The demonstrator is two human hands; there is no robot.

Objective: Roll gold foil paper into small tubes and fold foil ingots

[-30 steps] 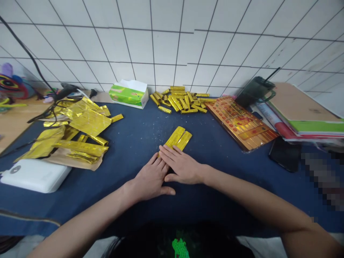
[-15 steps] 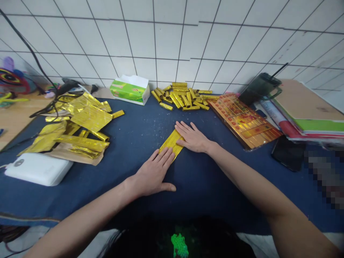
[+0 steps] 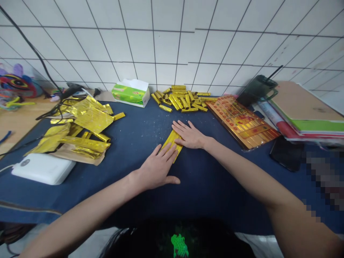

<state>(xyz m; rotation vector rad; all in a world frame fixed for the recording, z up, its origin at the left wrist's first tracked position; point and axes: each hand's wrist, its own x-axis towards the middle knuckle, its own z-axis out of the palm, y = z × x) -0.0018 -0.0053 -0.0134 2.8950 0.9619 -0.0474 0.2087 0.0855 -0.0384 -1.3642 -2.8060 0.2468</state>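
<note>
So both my hands lie open and flat on the dark blue cloth [image 3: 215, 193] covering the bench [image 3: 18, 125], neither of them clenched. On my left hand [image 3: 156, 170], the fingers [image 3: 168, 149] are spread and rest on the lower part of a folded gold foil strip [image 3: 172, 141], pressing it without gripping. My right hand [image 3: 190, 135] sits just beside the strip's upper end, palm down, its fingers pointing away and to the left, with the thumb side against the foil. The strip itself lies slanted on the cloth between my two hands, straight in front of me. Beyond it, near the tiled wall [image 3: 161, 43], is a heap of small folded gold foil sticks [image 3: 177, 101], with a green tissue box [image 3: 130, 94] just to its left. Off to my left, loose gold foil sheets [image 3: 94, 120] lie on brown paper [image 3: 86, 159], near a white power bank [image 3: 43, 168]. To my right lies a red-and-gold printed sheet [image 3: 242, 122], then a black phone [image 3: 286, 154] and a stack of folders [image 3: 303, 111].
</note>
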